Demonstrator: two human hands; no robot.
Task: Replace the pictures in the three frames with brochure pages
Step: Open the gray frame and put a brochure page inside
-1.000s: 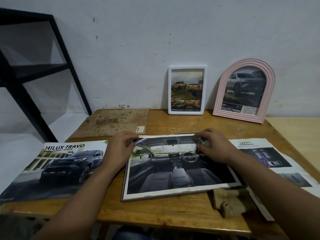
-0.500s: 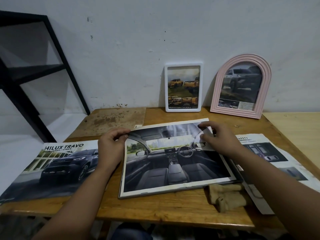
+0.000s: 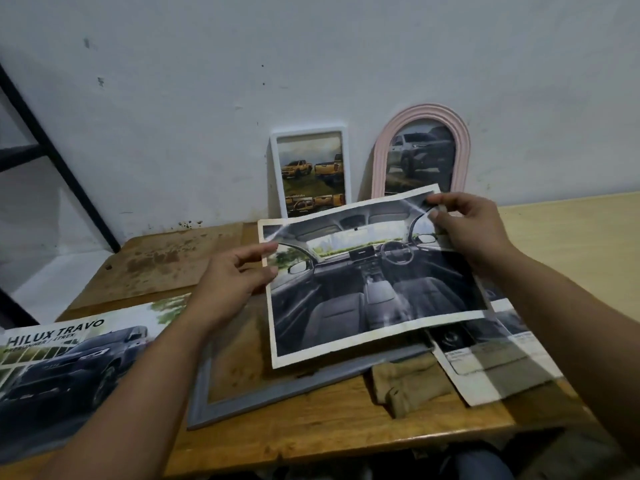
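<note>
A brochure page showing a car interior [image 3: 374, 282] is lifted off the table, tilted, held at its top right corner by my right hand [image 3: 467, 226]. My left hand [image 3: 232, 282] hovers at the page's left edge with fingers spread, holding nothing. Beneath the page lies a grey rectangular frame [image 3: 277, 393], flat on the wooden table [image 3: 346, 441], with wood showing through its opening. A white frame [image 3: 311, 171] and a pink arched frame [image 3: 422, 150] lean against the wall, each holding a truck picture.
A "Hilux Travo" brochure spread [image 3: 72, 368] hangs over the table's left edge. Another brochure sheet [image 3: 491, 362] lies at the right, next to a folded tan cloth [image 3: 405, 386]. A brown backing board [image 3: 166, 261] lies at back left. A black shelf stand [image 3: 52, 157] is at left.
My right hand has lifted the car interior page up and off the grey frame, exposing the frame's opening. My left hand let go of the page's left corner and opened.
</note>
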